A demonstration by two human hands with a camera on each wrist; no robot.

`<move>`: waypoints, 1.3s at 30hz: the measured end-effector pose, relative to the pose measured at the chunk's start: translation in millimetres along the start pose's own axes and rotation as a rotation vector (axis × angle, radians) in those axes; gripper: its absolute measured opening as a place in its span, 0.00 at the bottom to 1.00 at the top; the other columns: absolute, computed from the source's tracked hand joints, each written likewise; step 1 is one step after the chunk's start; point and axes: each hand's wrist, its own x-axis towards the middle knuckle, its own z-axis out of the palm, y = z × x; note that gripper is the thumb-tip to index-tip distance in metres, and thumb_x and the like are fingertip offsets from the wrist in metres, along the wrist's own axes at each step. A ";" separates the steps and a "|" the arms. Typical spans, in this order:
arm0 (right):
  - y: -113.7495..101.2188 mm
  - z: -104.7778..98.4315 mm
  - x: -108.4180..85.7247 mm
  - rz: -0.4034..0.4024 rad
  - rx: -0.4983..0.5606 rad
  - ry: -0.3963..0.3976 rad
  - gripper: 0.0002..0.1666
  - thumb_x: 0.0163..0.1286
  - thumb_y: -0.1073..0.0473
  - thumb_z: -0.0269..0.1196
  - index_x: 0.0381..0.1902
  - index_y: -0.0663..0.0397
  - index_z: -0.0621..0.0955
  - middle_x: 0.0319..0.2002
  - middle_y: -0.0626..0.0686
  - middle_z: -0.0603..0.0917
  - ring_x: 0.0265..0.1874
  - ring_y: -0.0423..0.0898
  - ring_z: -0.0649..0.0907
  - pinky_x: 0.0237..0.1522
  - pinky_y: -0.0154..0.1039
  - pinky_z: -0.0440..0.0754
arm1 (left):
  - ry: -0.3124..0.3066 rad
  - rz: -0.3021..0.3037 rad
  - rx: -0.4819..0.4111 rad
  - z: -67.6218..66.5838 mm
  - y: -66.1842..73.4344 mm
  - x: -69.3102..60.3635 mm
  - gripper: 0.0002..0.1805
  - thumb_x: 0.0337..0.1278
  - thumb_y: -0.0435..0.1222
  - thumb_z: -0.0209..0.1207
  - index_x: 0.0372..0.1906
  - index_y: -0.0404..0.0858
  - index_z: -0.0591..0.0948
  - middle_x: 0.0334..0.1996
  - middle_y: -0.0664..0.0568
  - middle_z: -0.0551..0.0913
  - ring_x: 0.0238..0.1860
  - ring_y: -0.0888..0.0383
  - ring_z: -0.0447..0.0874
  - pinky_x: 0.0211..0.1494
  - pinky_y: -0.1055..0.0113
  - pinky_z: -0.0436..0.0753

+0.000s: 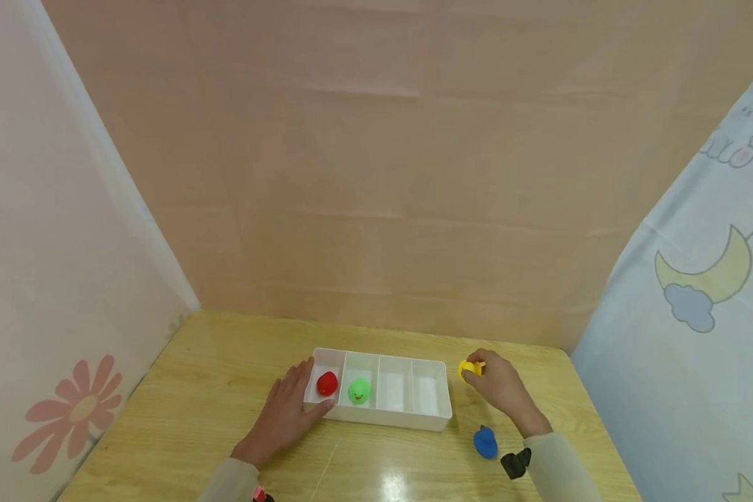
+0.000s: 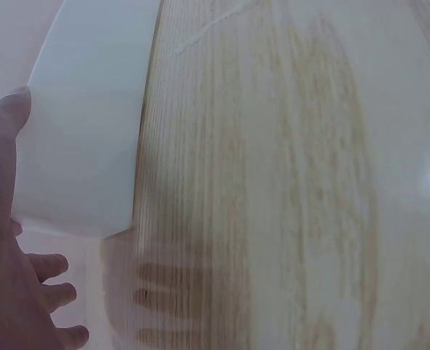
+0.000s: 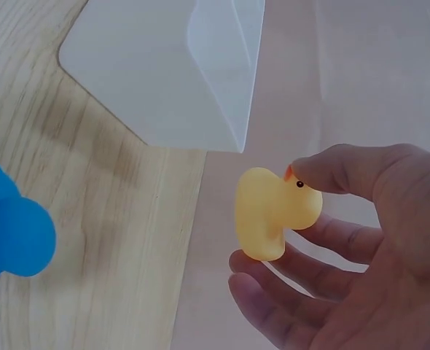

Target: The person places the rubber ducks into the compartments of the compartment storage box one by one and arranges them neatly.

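Right hand (image 1: 502, 385) pinches a yellow rubber duck (image 3: 260, 211) just right of a white four-compartment tray (image 1: 389, 417); left hand (image 1: 284, 416), fingers extended, touches the tray's left end.

There are a yellow rubber duck (image 3: 257, 219) with an orange beak (image 3: 288, 173) and black eye (image 3: 300, 184), a rounded blue rubber toy (image 1: 485, 443), a round red rubber toy (image 1: 327, 383), a bright green rubber duck (image 1: 360, 390), a white rectangular plastic box (image 1: 389, 417) and a honey-yellow wooden surface (image 1: 226, 362) with streaky grain.

Ylw toy (image 1: 466, 367) in R grip (image 1: 503, 385)
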 end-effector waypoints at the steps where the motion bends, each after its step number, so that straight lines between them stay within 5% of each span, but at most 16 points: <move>1: -0.9 0.5 0.2 -0.001 0.004 -0.002 0.21 0.73 0.57 0.68 0.57 0.65 0.82 0.52 0.63 0.88 0.41 0.50 0.84 0.37 0.41 0.85 | 0.005 0.004 0.005 0.2 -0.5 -0.3 0.56 0.67 0.71 0.56 0.88 0.45 0.52 0.85 0.39 0.59 0.86 0.34 0.53 0.86 0.29 0.52; 11: -20.0 6.5 3.9 -0.047 0.005 -0.028 0.18 0.73 0.58 0.69 0.56 0.62 0.83 0.57 0.63 0.87 0.49 0.55 0.86 0.47 0.51 0.89 | -0.003 -0.003 0.046 -0.7 -4.5 0.7 0.56 0.68 0.72 0.53 0.89 0.46 0.49 0.86 0.40 0.57 0.87 0.35 0.51 0.87 0.29 0.49; 39: -49.4 17.3 12.8 -0.111 0.050 -0.042 0.17 0.72 0.58 0.71 0.54 0.60 0.84 0.54 0.59 0.87 0.48 0.53 0.85 0.45 0.46 0.89 | -0.016 -0.013 0.017 -1.2 -3.6 1.6 0.57 0.67 0.73 0.53 0.89 0.48 0.49 0.86 0.40 0.58 0.87 0.35 0.50 0.87 0.30 0.49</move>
